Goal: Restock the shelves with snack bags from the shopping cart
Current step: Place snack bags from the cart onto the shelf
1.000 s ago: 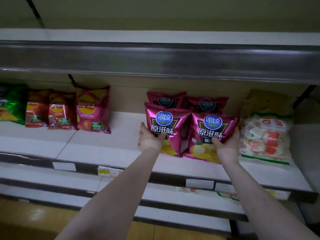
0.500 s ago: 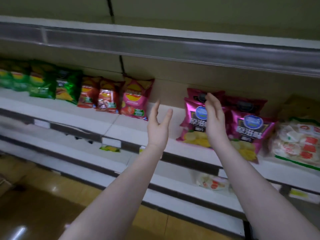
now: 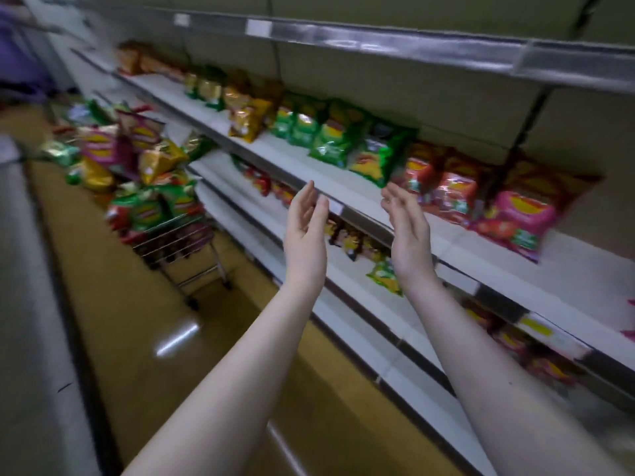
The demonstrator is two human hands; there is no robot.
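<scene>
My left hand (image 3: 305, 231) and my right hand (image 3: 407, 225) are both raised in front of the shelf, empty, fingers loosely extended, palms facing each other. A wire shopping cart (image 3: 171, 242) heaped with mixed snack bags (image 3: 137, 156) stands down the aisle to the left. The white middle shelf (image 3: 330, 180) runs diagonally and carries yellow, green, red and pink snack bags (image 3: 515, 214) standing in a row. The view is motion-blurred.
Lower shelves (image 3: 360, 304) hold a few scattered packets. An upper shelf edge (image 3: 378, 39) runs overhead. The yellowish floor (image 3: 144, 321) stretches between me and the cart. A purple-clad figure (image 3: 17, 56) is at the far left.
Both hands let go of the magenta bags on the shelf and came away empty. The view swung left along the aisle, so the cart now shows.
</scene>
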